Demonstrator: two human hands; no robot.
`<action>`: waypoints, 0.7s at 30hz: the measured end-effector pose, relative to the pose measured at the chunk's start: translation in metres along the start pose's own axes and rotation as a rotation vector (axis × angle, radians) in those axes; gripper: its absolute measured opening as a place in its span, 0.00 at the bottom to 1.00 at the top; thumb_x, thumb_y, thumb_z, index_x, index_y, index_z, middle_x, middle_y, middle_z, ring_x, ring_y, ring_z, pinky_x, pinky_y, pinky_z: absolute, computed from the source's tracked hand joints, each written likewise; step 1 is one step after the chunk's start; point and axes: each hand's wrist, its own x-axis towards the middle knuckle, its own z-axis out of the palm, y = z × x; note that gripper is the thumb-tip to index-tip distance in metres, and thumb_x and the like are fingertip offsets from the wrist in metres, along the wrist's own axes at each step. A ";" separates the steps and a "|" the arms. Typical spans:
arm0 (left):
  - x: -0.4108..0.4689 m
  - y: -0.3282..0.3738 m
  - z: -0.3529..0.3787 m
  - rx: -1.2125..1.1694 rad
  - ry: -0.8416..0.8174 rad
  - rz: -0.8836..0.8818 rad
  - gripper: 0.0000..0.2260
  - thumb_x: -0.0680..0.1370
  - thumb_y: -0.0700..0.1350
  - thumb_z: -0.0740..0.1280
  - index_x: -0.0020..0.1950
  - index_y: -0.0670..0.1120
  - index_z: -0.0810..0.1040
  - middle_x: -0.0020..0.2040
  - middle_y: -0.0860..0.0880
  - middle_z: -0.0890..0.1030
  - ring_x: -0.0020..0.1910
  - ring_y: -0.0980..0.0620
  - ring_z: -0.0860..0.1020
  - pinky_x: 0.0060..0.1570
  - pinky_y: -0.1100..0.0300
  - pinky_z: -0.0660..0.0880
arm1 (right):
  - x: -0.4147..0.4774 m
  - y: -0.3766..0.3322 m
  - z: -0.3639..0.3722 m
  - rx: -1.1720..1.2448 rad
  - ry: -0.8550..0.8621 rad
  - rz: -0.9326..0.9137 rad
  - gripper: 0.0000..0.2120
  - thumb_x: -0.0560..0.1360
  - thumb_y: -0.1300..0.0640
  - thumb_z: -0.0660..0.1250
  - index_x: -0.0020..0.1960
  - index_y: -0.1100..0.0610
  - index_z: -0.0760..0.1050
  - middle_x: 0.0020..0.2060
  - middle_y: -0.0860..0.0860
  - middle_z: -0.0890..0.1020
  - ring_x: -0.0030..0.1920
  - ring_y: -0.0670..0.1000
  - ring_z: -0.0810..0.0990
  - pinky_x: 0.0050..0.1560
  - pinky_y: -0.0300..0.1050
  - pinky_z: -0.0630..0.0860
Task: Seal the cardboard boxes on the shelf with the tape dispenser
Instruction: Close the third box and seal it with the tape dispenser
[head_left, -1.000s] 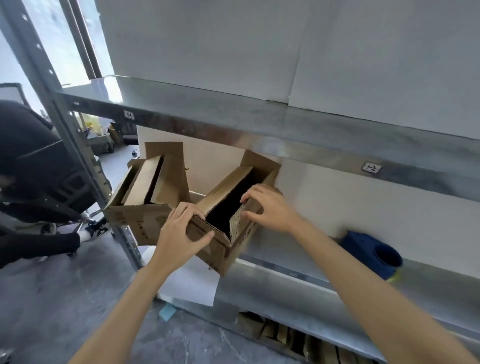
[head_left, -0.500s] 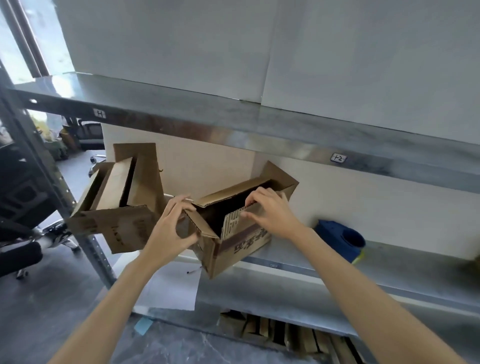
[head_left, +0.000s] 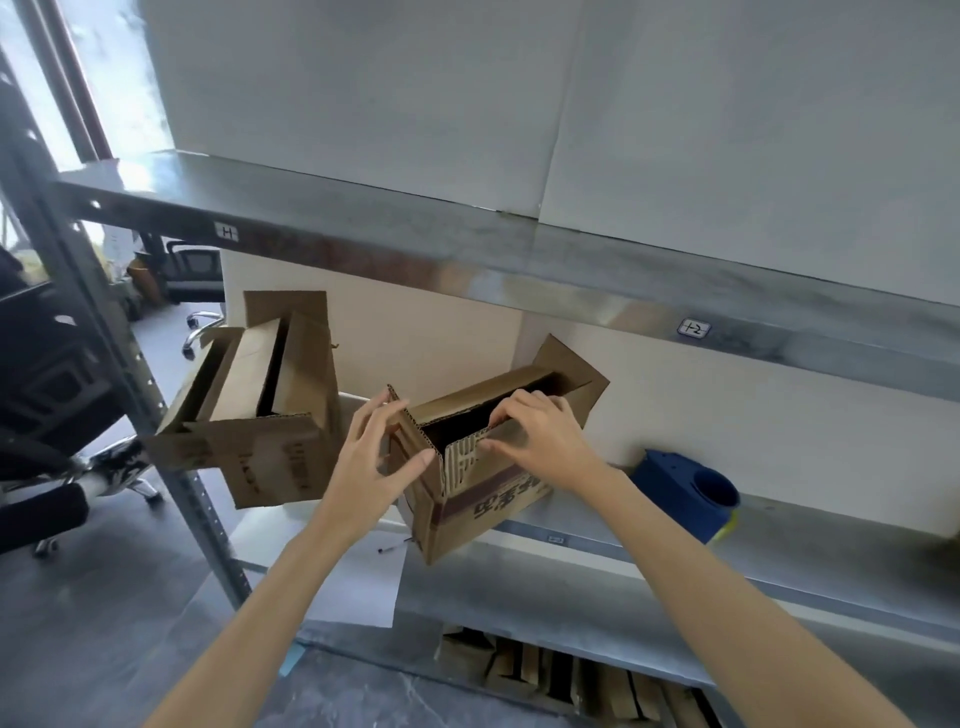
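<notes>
A printed cardboard box (head_left: 493, 501) sits at an angle on the metal shelf (head_left: 810, 540), its top flaps partly open. My left hand (head_left: 369, 467) lies against the box's left end flap with fingers nearly straight and the thumb at the corner. My right hand (head_left: 543, 441) curls its fingers over the edge of the front long flap. A second cardboard box (head_left: 260, 415) with flaps standing up sits to the left, overhanging the shelf end. The blue tape dispenser (head_left: 685, 488) rests on the shelf to the right, in neither hand.
An upper metal shelf (head_left: 467, 260) hangs close above the boxes. A steel upright (head_left: 156, 431) stands at the left. A white sheet (head_left: 358, 587) hangs off the shelf front. Flattened cardboard (head_left: 545, 670) is stored below. Office chairs stand at the left.
The middle box has turned a little. My left hand's fingers have straightened up along the end flap. My right hand has slid along the front flap's edge.
</notes>
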 end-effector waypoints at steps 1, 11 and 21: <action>-0.001 0.003 0.002 -0.013 0.019 -0.031 0.36 0.67 0.74 0.67 0.71 0.60 0.68 0.75 0.59 0.60 0.72 0.52 0.68 0.66 0.44 0.75 | 0.001 0.001 0.000 0.002 0.003 0.000 0.14 0.77 0.39 0.66 0.54 0.48 0.76 0.53 0.43 0.77 0.56 0.46 0.71 0.63 0.48 0.62; 0.004 0.029 0.028 -0.031 0.112 -0.121 0.29 0.73 0.50 0.75 0.71 0.54 0.66 0.71 0.53 0.65 0.63 0.57 0.70 0.61 0.59 0.70 | -0.007 0.046 -0.013 -0.030 0.051 0.184 0.21 0.77 0.42 0.67 0.67 0.48 0.73 0.65 0.47 0.77 0.69 0.52 0.69 0.68 0.52 0.60; 0.030 0.027 0.041 -0.089 0.042 -0.058 0.20 0.76 0.39 0.72 0.64 0.54 0.73 0.66 0.54 0.75 0.64 0.58 0.72 0.67 0.58 0.69 | -0.038 0.058 -0.019 -0.043 0.077 0.228 0.16 0.79 0.43 0.64 0.65 0.46 0.72 0.62 0.45 0.77 0.65 0.50 0.71 0.68 0.53 0.61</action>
